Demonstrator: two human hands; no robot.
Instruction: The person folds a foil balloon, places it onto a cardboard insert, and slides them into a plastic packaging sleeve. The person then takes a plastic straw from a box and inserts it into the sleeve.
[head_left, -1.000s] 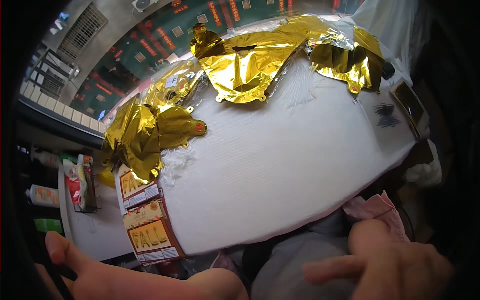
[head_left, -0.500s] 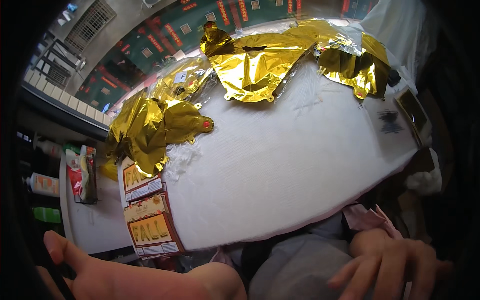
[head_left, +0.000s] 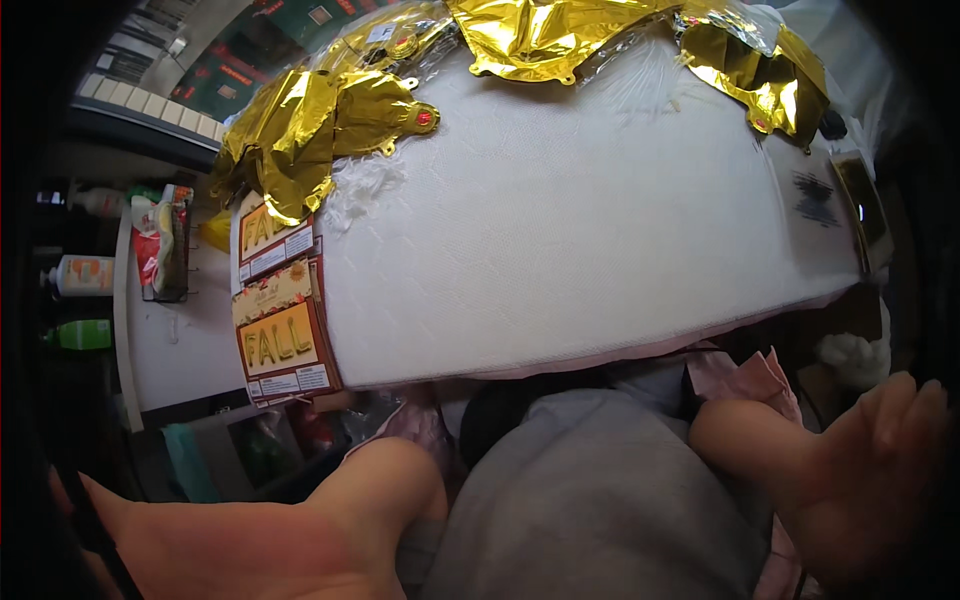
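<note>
My left hand (head_left: 105,505) is raised at the lower left edge, beside a thin dark strap (head_left: 95,525). Its fingers run into the dark rim of the picture, so what they do is hidden. At the right edge my right hand (head_left: 875,465) is lifted, fingers upward and a little bent, with nothing visible in it. Neither hand touches the white padded table (head_left: 560,240). On its near left corner lie stacked packets with gold letter balloons pictured on them (head_left: 285,335). Crumpled gold foil balloons (head_left: 290,135) partly cover the farther packets.
More gold foil balloons (head_left: 550,40) line the far edge, with clear plastic film (head_left: 640,85) beside them. White shreds (head_left: 365,190) lie near the left balloons. Bottles (head_left: 85,275) stand on a shelf at left. A gold-faced flat piece (head_left: 860,205) is at the right corner.
The view has tilted down, so the table sits higher in the picture. My right hand has swung outward and up from in front of my lap. The left fingertip has left the view.
</note>
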